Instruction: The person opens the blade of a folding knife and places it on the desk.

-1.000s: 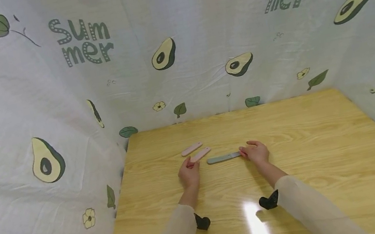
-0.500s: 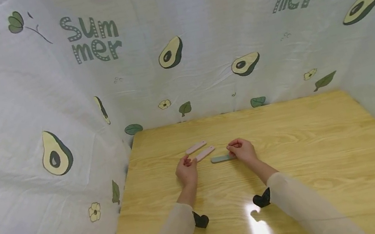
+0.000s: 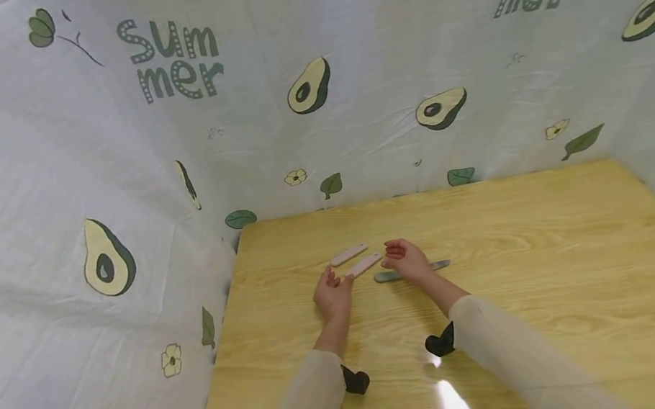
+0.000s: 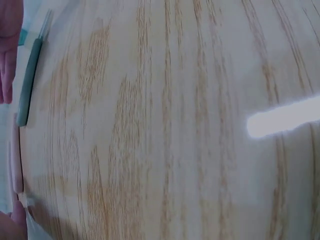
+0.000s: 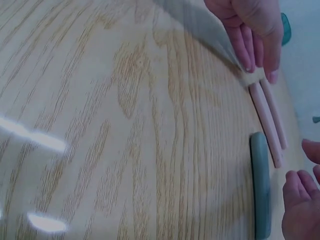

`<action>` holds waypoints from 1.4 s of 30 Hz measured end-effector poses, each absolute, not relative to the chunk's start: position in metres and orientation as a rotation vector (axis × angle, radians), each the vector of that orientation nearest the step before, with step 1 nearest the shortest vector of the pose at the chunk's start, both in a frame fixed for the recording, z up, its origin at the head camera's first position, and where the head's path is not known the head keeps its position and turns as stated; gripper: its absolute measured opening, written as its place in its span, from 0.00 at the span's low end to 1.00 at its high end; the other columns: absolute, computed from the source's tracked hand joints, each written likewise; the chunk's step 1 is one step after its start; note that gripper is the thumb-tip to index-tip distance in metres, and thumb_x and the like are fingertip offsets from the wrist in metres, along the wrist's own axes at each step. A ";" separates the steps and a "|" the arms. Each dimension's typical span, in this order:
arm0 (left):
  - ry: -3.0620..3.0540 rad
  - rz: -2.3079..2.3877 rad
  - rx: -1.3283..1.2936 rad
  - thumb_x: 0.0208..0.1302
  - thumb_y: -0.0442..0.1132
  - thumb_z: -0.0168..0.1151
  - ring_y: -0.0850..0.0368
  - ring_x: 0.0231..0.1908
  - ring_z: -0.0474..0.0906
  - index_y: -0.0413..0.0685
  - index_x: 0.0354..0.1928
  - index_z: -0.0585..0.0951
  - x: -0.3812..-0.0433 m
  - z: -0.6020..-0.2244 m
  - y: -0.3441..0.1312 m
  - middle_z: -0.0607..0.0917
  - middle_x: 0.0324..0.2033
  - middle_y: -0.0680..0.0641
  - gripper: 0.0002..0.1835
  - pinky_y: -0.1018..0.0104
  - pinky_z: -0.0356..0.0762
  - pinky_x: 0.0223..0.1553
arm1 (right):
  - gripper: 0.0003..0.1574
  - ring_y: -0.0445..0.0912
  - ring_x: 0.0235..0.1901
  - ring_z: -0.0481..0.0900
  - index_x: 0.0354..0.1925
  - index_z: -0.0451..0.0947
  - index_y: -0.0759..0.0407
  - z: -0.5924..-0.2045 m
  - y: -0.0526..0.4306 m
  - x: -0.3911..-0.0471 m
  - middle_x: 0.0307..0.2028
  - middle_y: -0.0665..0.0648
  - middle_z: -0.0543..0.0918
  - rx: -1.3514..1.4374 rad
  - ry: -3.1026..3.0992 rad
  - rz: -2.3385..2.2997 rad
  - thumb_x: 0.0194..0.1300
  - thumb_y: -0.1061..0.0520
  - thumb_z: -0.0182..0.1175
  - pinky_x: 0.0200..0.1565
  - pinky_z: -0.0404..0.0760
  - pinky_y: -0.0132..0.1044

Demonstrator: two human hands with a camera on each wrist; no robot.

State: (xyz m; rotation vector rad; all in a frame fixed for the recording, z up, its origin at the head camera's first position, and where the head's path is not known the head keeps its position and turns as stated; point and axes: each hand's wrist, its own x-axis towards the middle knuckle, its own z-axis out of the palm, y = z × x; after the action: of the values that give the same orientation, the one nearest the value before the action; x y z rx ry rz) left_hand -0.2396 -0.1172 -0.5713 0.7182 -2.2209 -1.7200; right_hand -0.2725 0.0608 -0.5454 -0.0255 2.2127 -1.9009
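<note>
A small knife (image 3: 388, 276) with a grey-green handle and a thin metal blade lies on the table, handle toward the left. My right hand (image 3: 408, 262) hovers over its middle, fingers loosely bent and holding nothing; the hand hides part of the knife. Two slim pink pieces, each with a small hole at one end, lie side by side: a farther pink piece (image 3: 349, 254) and a nearer pink piece (image 3: 366, 264). My left hand (image 3: 332, 297) is at their left ends, fingers relaxed, thumb beside the nearer one. In the right wrist view the left fingertips (image 5: 248, 62) reach these ends.
The wooden table (image 3: 518, 317) spreads out around the hands, with a bright light reflection near its front. A white cloth (image 3: 362, 30) printed with avocados and leaves closes off the back and both sides.
My right hand has moved left along the knife, from its blade end to over its middle, and has let go of it. My left hand stays by the pink pieces. The head view has shifted slightly.
</note>
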 end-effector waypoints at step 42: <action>-1.714 -2.024 0.797 0.55 0.25 0.67 0.53 0.45 0.85 0.34 0.47 0.84 -0.247 -0.561 -0.103 0.87 0.44 0.38 0.15 0.72 0.84 0.44 | 0.39 0.60 0.66 0.65 0.73 0.54 0.62 -0.552 0.043 -0.272 0.65 0.69 0.66 0.150 2.043 -2.107 0.67 0.67 0.56 0.65 0.71 0.51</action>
State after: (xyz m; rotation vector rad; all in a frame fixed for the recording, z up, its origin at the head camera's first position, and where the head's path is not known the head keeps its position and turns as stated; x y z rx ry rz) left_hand -0.2474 -0.1026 -0.5614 0.7971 -1.7138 -2.0236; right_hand -0.2716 0.0433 -0.5525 0.1497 2.0426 -2.1070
